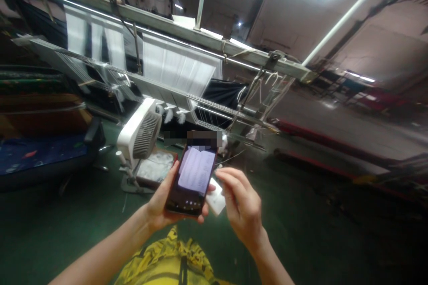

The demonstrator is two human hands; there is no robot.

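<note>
Head view — left hand [160, 202] wraps a smartphone [191, 181], its text unreadable — right hand [242, 205] curled beside a white card [216, 197].

Garment: we wear a yellow garment [167, 262] printed with patchy black markings and crumpled into soft folds.
Strip: a narrow dark strip [182, 270] runs lengthwise down the middle of the yellow garment.
Forearms: our left forearm [110, 245] and right forearm [270, 262] show bare on either side of the yellow garment.
Hands: our left hand [160, 205] and right hand [242, 209], beyond the yellow garment, are bare, with short fingernails.
</note>
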